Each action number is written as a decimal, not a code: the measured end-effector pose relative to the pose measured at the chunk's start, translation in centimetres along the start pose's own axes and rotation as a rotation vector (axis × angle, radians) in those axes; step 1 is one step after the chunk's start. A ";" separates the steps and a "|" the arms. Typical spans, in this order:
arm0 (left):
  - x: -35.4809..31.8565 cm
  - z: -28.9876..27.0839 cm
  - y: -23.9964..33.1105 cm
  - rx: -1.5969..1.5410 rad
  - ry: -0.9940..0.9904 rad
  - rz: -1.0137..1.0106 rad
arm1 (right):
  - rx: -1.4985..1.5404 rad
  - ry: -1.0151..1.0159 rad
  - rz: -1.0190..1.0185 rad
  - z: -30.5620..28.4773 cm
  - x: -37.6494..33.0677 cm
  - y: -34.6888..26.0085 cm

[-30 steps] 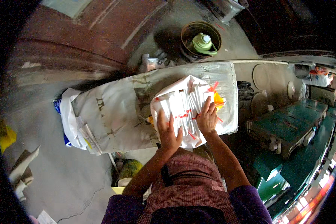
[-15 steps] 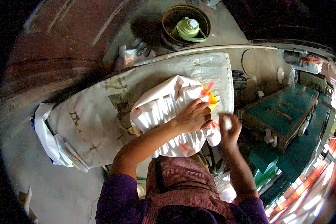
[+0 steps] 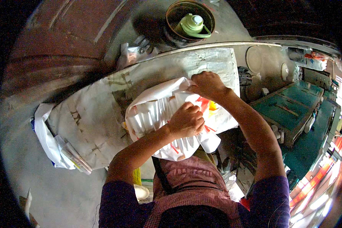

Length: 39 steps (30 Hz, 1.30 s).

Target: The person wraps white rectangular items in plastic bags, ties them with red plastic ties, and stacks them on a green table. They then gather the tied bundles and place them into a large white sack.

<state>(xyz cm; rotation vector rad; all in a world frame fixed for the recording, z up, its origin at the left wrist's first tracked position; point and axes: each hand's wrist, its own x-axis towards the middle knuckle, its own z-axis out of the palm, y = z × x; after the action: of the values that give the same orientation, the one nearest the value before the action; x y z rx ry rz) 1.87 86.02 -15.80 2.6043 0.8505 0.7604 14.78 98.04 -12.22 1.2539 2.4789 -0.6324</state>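
A white bag (image 3: 157,95) lies on the covered table in front of me, its mouth spread wide. Several pale, tube-like pieces (image 3: 150,116) show inside it, side by side. My left hand (image 3: 186,121) is closed over the bag's right half, fingers curled down; what they grip is hidden. At the bag's far right edge, my right hand (image 3: 209,85) pinches the white rim. Between the hands a red strip (image 3: 203,104) and an orange-yellow piece (image 3: 213,106) stick out. A white flap (image 3: 210,143) hangs at the near right.
The pale, stained cover (image 3: 91,114) spreads over the table. White folded sheets (image 3: 60,152) hang off its left end. Beyond the far edge, a round bin (image 3: 171,34) holds a green jug (image 3: 194,24). Green-topped tables (image 3: 292,102) stand to the right.
My right hand has swung up and left from beside the bag onto its far right rim. My left hand has shifted slightly left and down, and the bag has moved a little left.
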 end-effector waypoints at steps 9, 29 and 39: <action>0.2 0.1 -2.2 0.128 -0.111 -0.131 | 0.278 0.329 -0.005 -3.0 -6.6 0.1; -0.4 -1.3 -1.4 0.045 -0.067 -0.020 | 0.583 0.466 0.245 6.4 -12.9 -2.6; -3.1 9.7 -2.8 -0.938 -0.349 -0.584 | 0.326 0.390 0.026 4.0 -18.2 -6.7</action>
<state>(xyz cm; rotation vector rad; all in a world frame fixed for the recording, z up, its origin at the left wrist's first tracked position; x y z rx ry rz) 4.02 85.19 -26.09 1.4874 0.8085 0.3681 20.06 80.00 -5.96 1.6641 2.7401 -0.8868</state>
